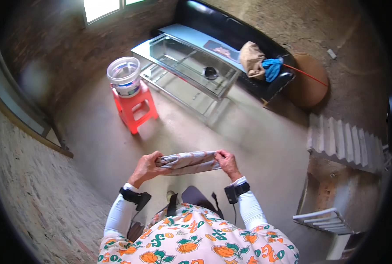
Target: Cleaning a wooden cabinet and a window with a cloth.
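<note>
Between my two hands a folded cloth (188, 163), pale grey with faint reddish stripes, is stretched level in front of my body. My left hand (147, 167) is closed around its left end. At the right end my right hand (227, 162) pinches the cloth, fingers curled over its edge. The folds lie in several layers, and the middle sags slightly. Each wrist carries a black strapped device over a white sleeve.
Ahead to the left, a red plastic stool (136, 105) bears a clear bucket (124, 75). Beyond stands a glass-topped table (183, 66) with a dark round bowl (210, 73). A black sofa (231, 24) holds a beige bundle (251, 59) and blue cloth (272, 69). Steps (343, 141) rise at right.
</note>
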Tool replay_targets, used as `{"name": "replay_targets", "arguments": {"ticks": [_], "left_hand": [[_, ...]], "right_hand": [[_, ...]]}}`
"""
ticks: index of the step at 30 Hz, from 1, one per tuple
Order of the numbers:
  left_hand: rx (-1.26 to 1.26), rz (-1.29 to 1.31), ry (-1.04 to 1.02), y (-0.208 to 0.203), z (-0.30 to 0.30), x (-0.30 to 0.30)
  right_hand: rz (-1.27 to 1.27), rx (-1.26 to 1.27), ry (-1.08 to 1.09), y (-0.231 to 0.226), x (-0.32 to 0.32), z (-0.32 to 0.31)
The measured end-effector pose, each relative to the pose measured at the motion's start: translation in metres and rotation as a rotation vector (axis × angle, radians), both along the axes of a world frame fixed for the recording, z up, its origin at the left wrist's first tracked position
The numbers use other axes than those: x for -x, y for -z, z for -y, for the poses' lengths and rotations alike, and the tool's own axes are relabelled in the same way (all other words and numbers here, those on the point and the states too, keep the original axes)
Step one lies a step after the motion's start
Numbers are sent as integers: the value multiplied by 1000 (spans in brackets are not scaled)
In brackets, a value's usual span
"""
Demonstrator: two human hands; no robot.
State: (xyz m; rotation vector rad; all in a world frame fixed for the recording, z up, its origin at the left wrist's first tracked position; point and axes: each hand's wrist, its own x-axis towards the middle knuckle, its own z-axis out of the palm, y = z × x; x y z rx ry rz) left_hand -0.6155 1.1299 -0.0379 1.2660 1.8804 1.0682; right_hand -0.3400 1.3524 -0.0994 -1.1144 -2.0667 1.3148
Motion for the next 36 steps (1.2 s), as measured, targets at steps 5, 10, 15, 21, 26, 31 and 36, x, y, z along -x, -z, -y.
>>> {"name": "replay_targets", "arguments": {"ticks": [5,10,15,21,26,31,36], "left_hand": [[-93,83,-140,24,-69,33],[-174,-28,-270,17,-133,96],[-174,-15,-380,2,-200,150],[-165,282,-288,-37,-281,175],[-222,147,-324,-38,-301,236],[-347,146,-467,-47,-289,319],[-466,122,-560,-83,-283,404]], "right_hand": [[-112,111,71,-8,57,-59],[-167,304,-64,16,136,-127],[-111,368,-259,12,219,-184],[-144,204,-567,22,323,-204],[-113,113,-585,4,383,-259],[-144,93,-575,-34,433,-299],[-302,-199,-597,-107,535,-300]]}}
